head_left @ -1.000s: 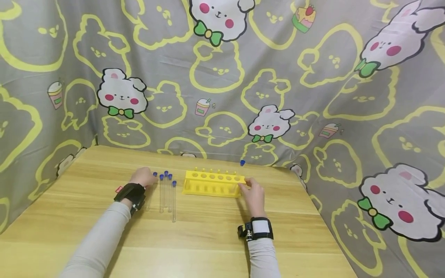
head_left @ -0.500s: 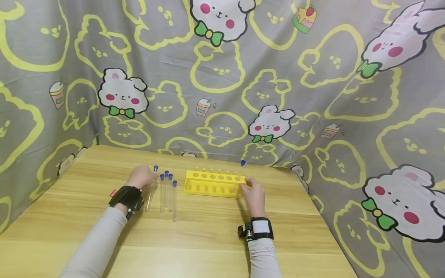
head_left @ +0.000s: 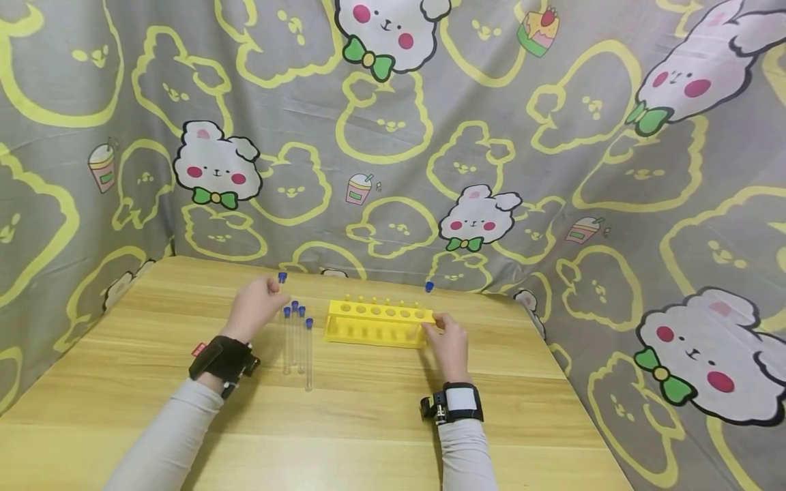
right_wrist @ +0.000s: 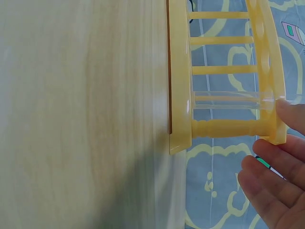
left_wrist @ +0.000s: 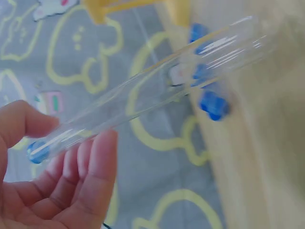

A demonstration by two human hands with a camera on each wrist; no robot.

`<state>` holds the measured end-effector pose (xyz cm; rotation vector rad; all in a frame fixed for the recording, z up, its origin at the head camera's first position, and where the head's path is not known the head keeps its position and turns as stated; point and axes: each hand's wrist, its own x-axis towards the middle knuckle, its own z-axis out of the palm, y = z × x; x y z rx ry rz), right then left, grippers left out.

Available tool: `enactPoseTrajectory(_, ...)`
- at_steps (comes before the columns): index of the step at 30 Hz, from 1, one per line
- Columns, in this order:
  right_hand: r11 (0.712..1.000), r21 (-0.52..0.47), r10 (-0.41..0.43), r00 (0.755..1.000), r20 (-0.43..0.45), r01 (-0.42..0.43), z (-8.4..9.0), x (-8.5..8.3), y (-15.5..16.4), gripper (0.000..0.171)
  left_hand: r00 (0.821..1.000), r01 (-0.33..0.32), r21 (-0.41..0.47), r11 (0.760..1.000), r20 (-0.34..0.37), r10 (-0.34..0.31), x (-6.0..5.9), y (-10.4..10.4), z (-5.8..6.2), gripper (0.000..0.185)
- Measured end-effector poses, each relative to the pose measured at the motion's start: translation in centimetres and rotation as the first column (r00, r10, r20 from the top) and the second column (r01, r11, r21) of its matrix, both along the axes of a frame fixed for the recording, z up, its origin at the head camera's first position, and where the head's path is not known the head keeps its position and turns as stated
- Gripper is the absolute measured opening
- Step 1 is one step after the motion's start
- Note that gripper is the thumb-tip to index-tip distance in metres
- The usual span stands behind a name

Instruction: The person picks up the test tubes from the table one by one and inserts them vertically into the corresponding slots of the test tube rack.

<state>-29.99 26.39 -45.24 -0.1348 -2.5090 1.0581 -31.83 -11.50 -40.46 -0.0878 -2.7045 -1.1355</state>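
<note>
My left hand (head_left: 253, 310) pinches a clear test tube (left_wrist: 157, 90) near its blue cap (head_left: 282, 277), between thumb and fingers. In the left wrist view the tube slants, cap at lower left. Just right of that hand, several more capped test tubes (head_left: 309, 361) lie side by side on the table. My right hand (head_left: 449, 348) grips the right end of a yellow test tube rack (head_left: 374, 314), thumb on its upper bar. One clear tube (right_wrist: 226, 100) stands in the rack's end hole, its blue cap (head_left: 429, 287) rising above the top.
The wooden table (head_left: 368, 423) carries the rack and tubes. A grey patterned curtain (head_left: 393, 177) hangs along the back and both sides. A row of yellow pegs (head_left: 373, 301) lines the rack's rear.
My left hand has lifted the leftmost test tube off the table, raising it up and slightly toward the rack. The right hand stays on the rack.
</note>
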Motion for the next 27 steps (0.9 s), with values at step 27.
enactPoseTrajectory(27,1.0,0.003,-0.013,1.0,0.005,0.013,0.2,0.0,0.1,0.036,0.936,0.286,0.269,0.92,-0.283,-0.208,-1.5,14.3,7.0,0.025)
